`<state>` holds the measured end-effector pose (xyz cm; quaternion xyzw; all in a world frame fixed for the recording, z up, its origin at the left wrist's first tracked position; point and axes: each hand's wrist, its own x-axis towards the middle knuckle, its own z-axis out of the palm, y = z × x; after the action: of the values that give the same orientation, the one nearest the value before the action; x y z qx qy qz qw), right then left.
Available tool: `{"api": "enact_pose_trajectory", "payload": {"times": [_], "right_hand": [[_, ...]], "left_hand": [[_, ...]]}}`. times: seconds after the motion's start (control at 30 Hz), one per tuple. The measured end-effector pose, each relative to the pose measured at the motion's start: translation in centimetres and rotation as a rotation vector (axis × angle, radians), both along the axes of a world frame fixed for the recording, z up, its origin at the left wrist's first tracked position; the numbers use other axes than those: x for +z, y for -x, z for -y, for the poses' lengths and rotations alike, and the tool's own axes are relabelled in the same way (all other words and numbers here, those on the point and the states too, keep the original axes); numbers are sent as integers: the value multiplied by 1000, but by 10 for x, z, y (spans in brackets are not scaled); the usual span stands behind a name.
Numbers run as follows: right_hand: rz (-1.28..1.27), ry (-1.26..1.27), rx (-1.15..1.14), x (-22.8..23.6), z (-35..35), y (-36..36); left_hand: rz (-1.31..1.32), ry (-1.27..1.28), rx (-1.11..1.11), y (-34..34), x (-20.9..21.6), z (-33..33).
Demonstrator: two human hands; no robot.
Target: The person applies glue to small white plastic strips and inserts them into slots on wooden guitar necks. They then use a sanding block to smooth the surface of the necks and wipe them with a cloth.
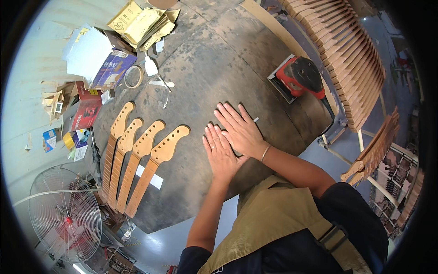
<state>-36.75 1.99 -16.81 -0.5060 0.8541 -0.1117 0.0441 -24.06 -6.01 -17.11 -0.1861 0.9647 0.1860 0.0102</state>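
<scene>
My left hand [221, 153] lies flat on the dark, stained worktable [200, 77], fingers stretched out and pointing away from me. Beside it and a little farther off, my right hand [242, 131] also rests flat, with a bracelet at the wrist. The two hands touch near the thumbs, and neither holds anything. A small white stick-like piece [256, 119] lies just past the right hand. To the left of my hands, several wooden guitar necks [169, 144] lie side by side, headstocks pointing away. A white paper strip [155, 180] shows partly beneath the nearest ones.
A red and black power sander [299, 77] sits at the table's right, its cord running down the edge. Beyond stands a rack of many necks [342, 50]. Sandpaper sheets [145, 25], a tape roll [133, 76] and boxes [86, 109] crowd the far left. A fan [66, 214] stands lower left.
</scene>
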Motion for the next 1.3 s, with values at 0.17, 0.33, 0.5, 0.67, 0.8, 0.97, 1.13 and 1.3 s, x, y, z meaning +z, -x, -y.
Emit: {"api": "enact_pose_trajectory", "payload": {"times": [0.17, 0.33, 0.5, 0.67, 0.8, 0.97, 1.13, 1.3], "right_hand": [[-42, 24, -12, -4, 26, 15], [-27, 50, -30, -9, 41, 23], [-47, 94, -30, -11, 47, 24], [-49, 72, -31, -11, 49, 28], [-66, 101, -17, -11, 49, 25], [-20, 150, -16, -14, 48, 26], [-31, 303, -26, -9, 37, 26], [78, 118, 68, 14, -63, -26]], "left_hand": [[-18, 73, 38, 16, -2, 16], [-28, 89, 57, 25, -1, 27], [-99, 19, 121, 16, 8, 24], [-289, -206, 289, 0, 13, 16], [-528, -276, 378, 3, -7, 17], [-553, -91, 315, 2, -20, 18], [-607, -87, 222, -2, -11, 10], [-509, -95, 135, -36, -11, -32]]}}
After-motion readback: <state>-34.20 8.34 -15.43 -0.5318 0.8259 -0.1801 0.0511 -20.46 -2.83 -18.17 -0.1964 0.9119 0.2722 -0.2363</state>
